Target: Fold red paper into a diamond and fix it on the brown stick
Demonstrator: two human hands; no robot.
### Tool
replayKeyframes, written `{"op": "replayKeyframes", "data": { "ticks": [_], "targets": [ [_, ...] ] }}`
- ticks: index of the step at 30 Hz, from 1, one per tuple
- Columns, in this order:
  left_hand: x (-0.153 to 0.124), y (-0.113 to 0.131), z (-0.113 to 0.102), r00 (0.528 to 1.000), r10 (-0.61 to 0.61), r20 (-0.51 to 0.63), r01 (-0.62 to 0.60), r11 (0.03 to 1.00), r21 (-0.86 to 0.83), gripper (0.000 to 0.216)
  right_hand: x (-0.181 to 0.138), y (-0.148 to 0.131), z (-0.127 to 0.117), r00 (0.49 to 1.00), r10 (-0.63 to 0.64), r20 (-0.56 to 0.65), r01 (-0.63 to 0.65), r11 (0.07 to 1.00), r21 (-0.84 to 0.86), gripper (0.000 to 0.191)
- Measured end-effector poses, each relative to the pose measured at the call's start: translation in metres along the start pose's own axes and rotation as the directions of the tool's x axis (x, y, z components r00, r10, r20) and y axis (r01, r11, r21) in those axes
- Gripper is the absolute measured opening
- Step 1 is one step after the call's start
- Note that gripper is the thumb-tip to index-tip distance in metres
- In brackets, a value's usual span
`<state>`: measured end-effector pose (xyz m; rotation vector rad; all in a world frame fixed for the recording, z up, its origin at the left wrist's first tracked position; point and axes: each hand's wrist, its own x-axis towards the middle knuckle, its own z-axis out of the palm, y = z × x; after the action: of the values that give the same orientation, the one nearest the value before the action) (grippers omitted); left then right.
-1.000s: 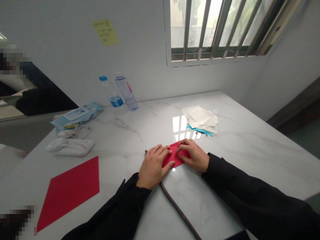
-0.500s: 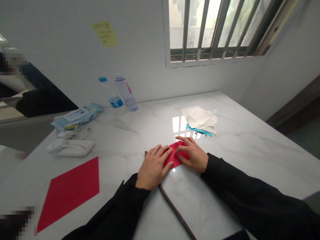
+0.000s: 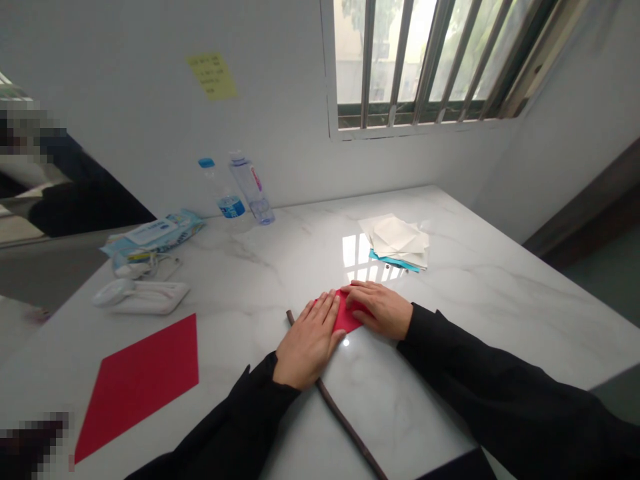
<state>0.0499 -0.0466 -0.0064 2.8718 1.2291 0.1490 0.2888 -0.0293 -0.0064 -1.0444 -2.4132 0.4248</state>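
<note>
Both hands, left hand (image 3: 309, 337) and right hand (image 3: 381, 310), press flat on folded red paper (image 3: 346, 317).

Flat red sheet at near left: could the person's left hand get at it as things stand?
Probably yes: only bare marble table lies between the left hand and the red sheet.

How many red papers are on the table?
2. One folded red paper lies under the left hand and right hand; one larger red sheet lies flat, near left on the table. The paper pile may hide others.

Nothing legible here — the yellow note (image 3: 212, 76), bottle labels (image 3: 233, 205) and wipes pack (image 3: 153, 233) carry print too blurred to read.
</note>
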Motion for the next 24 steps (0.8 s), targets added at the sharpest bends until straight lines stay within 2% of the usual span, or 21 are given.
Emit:
{"op": "replayKeyframes", "data": {
  "ticks": [10, 18, 24],
  "targets": [
    [0.000, -0.002, 0.009, 0.999, -0.001, -0.045, 0.002, 1.000, 0.017, 0.069, -0.001, 0.006, 0.001, 0.999, -0.015, 0.040, 0.019, 0.993, -0.118, 0.053],
    [0.002, -0.006, 0.016, 0.998, 0.000, -0.068, 0.000, 1.000, 0.000, 0.069, 0.003, -0.005, 0.011, 1.000, -0.016, 0.000, 0.016, 0.999, -0.044, 0.053],
    [0.000, -0.010, 0.010, 1.000, -0.001, -0.024, 0.000, 1.000, -0.004, 0.069, -0.004, 0.017, 0.002, 0.999, 0.020, 0.051, -0.020, 1.000, 0.011, 0.057]
  ]
}}
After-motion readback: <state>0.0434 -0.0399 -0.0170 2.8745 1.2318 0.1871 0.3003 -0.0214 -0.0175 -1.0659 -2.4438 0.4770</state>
